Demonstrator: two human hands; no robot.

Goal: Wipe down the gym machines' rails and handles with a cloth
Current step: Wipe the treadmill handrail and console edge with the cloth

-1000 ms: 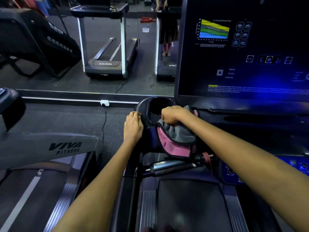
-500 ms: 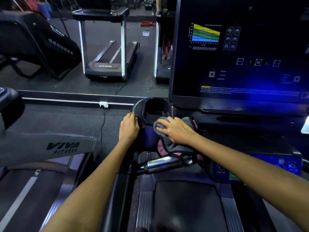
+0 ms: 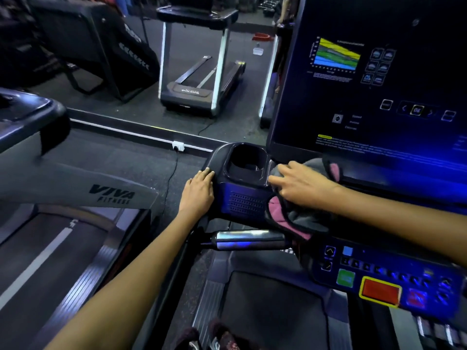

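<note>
The cup holder [image 3: 246, 160] sits left of the screen [image 3: 379, 79], between the hands: left [image 3: 198, 192] on its outer edge, right [image 3: 300, 180] on the cloth [image 3: 290, 218]. Below the cloth lies the handle [image 3: 249, 239]; the button panel [image 3: 384, 276] is right of it

Single head-worn wide-angle view, looking forward and steeply down from above the treadmill console [image 3: 252, 198]. Close to the console: cup holder [image 3: 246, 160] near centre, display screen [image 3: 366, 79] rising beyond it at upper right, chrome handle [image 3: 247, 239] just below it. Neighbouring treadmill [image 3: 75, 188] to its left, mirror wall [image 3: 177, 59] well beyond.
</note>
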